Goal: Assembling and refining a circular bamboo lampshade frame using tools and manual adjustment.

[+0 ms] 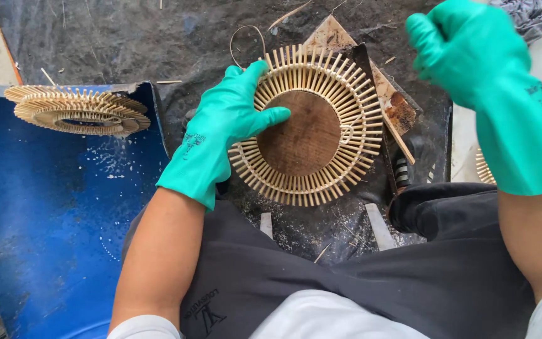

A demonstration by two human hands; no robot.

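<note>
A round bamboo piece (313, 125) lies in front of me: a brown wooden disc in the middle with a ring of thin bamboo slats radiating around it. My left hand (230, 119), in a green rubber glove, rests on its left edge, thumb on the disc and fingers over the slats. My right hand (465, 44), also gloved in green, is raised above and to the right of the piece, fingers curled into a fist. Whether it pinches a thin strand I cannot tell. A thin cane loop (246, 41) curls up behind the piece.
A blue drum (51, 213) stands at my left with a stack of similar slatted bamboo rings (76, 110) on it. Wooden boards (396, 103) lie under the piece on a dark sheet. Another slatted ring (484, 166) shows at the far right. My dark trousers fill the foreground.
</note>
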